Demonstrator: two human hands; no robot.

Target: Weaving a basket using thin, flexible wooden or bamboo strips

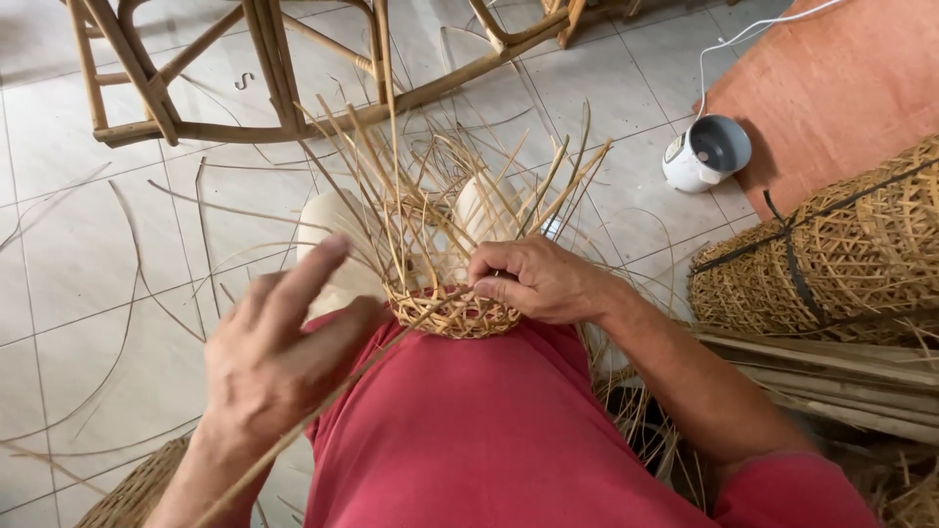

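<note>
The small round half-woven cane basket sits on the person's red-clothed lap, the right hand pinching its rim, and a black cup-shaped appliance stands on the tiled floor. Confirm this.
Wrong in one respect: the cup-shaped appliance is white, not black, as the head view shows. The small round half-woven cane basket does sit on the red lap, the right hand at its rim.

Bundled woven baskets point(831, 259): cut off by right edge. Rattan chair frame point(264, 68): top beyond upper edge. Left hand point(269, 357): motion-blurred. Half-woven basket point(452, 311): base hidden against red shirt point(489, 430).
</note>
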